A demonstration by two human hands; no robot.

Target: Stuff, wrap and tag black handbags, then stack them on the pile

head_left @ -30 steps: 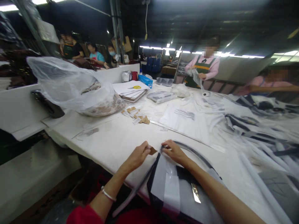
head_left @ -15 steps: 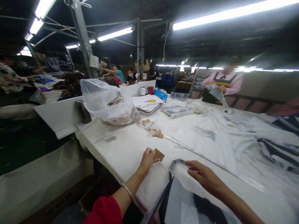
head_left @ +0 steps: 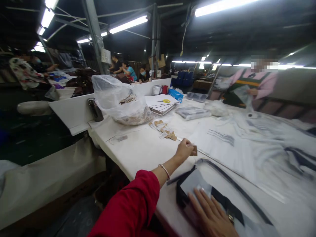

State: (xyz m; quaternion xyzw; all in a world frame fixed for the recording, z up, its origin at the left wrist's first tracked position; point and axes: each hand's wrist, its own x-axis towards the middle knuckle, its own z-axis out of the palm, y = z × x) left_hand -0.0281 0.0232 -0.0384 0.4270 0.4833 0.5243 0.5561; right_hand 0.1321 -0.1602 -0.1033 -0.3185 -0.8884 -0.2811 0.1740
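Observation:
My left hand (head_left: 184, 151), in a red sleeve with a bracelet at the wrist, pinches a small brown paper tag (head_left: 194, 150) above the white table (head_left: 143, 151). My right hand (head_left: 212, 215) lies flat with fingers spread on a dark bag wrapped in clear plastic (head_left: 195, 184) at the near edge. A long dark strap (head_left: 234, 187) curves away from the bag. A small heap of more brown tags (head_left: 164, 129) lies a little beyond my left hand.
A clear plastic sack of tags (head_left: 120, 103), a paper stack with yellow scissors (head_left: 163, 102), a blue box (head_left: 176, 95) and flat plastic packs (head_left: 192, 112) sit further back. White poly bags (head_left: 222, 144) cover the right. A person in pink (head_left: 251, 85) works opposite; several others stand behind.
My left hand has carried the tag forward and to the right, away from the bag. My right hand has dropped from the bag's top edge to press flat on it.

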